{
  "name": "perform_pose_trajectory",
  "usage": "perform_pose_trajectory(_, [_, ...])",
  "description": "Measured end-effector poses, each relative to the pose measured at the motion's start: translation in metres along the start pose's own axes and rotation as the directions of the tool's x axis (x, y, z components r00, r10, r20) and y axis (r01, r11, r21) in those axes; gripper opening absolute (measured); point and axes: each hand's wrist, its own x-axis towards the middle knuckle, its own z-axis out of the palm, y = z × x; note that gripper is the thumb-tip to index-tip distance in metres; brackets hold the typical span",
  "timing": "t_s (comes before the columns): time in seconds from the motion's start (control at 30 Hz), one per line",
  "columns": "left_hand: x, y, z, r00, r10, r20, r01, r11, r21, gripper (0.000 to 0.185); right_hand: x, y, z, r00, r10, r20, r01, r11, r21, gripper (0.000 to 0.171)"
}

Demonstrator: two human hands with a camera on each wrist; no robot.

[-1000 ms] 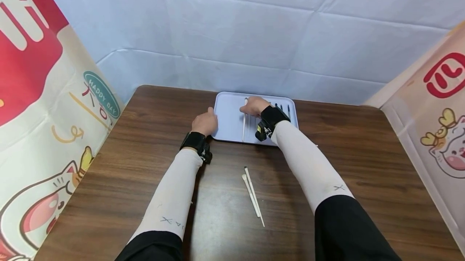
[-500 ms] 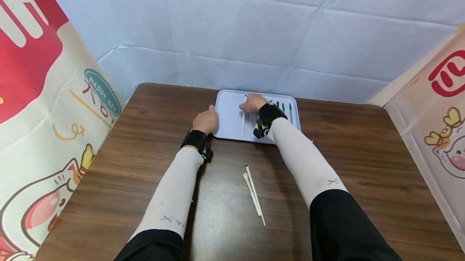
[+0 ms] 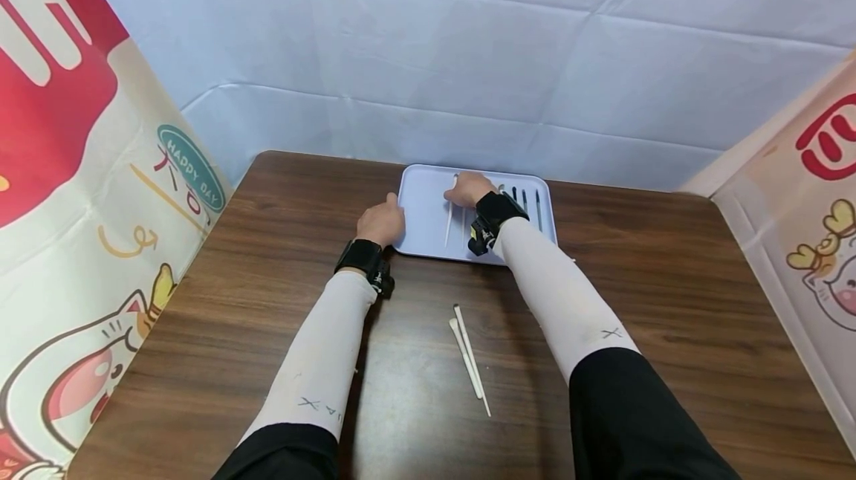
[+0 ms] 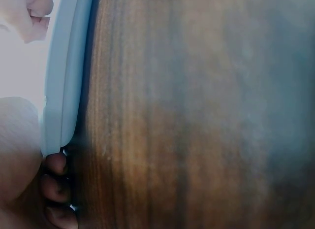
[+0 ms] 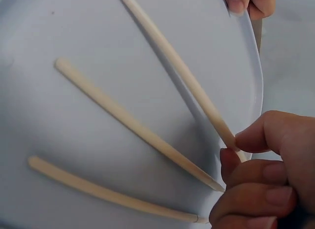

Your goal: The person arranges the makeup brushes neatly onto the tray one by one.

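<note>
My right hand (image 3: 469, 189) is over the white tray (image 3: 424, 205), pinching a slim pale stick (image 5: 182, 71) by its far end between thumb and forefinger. In the right wrist view this stick casts a shadow on the tray; its pinched end is partly hidden. Two similar sticks lie beside it, a middle stick (image 5: 138, 128) and a lower stick (image 5: 113, 195), their far ends behind my curled fingers. At the tray's left edge my left hand (image 3: 381, 224) grips the rim (image 4: 69, 76), thumb above and fingers below.
On the brown wooden table (image 3: 267, 331), two more pale sticks (image 3: 468, 357) lie touching, one dark-tipped. Several dark-ended sticks (image 3: 524, 201) lie at the tray's right side. A white cloth (image 3: 401, 56) hangs behind the table, with printed cloths (image 3: 80, 190) at the sides.
The pinched stick's near end sits slightly farther in from the tray's front edge than a second ago. Both hands stay in nearly the same place; the head view has shifted a little.
</note>
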Motion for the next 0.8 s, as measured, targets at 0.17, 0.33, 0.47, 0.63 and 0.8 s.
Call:
perform_pose_trajectory(0.17, [0.001,0.0,0.003,1.0,-0.005,0.001,0.005,1.0,0.005,0.036,0.001,0.002,0.002,1.0,-0.004,0.0,0.004,1.0,-0.006,0.036])
perform_pose_trajectory(0.33, [0.001,0.004,0.005,1.0,0.005,0.003,-0.005,1.0,0.008,0.034,0.0,0.008,0.004,1.0,-0.014,-0.016,0.014,1.0,-0.02,0.039])
perform_pose_trajectory(0.47, [-0.001,0.007,0.005,1.0,0.017,0.006,-0.017,1.0,0.004,0.034,-0.001,0.011,0.006,1.0,-0.011,-0.013,0.01,1.0,-0.028,0.034])
perform_pose_trajectory(0.63, [-0.002,0.008,0.006,1.0,0.018,0.012,-0.018,1.0,0.003,0.033,0.002,0.011,0.008,1.0,0.003,0.005,-0.003,0.999,-0.041,0.026])
perform_pose_trajectory(0.8, [0.001,0.006,0.006,1.0,0.023,0.009,-0.023,1.0,-0.001,0.034,0.004,0.01,0.007,1.0,0.019,0.006,-0.019,0.999,-0.036,0.03])
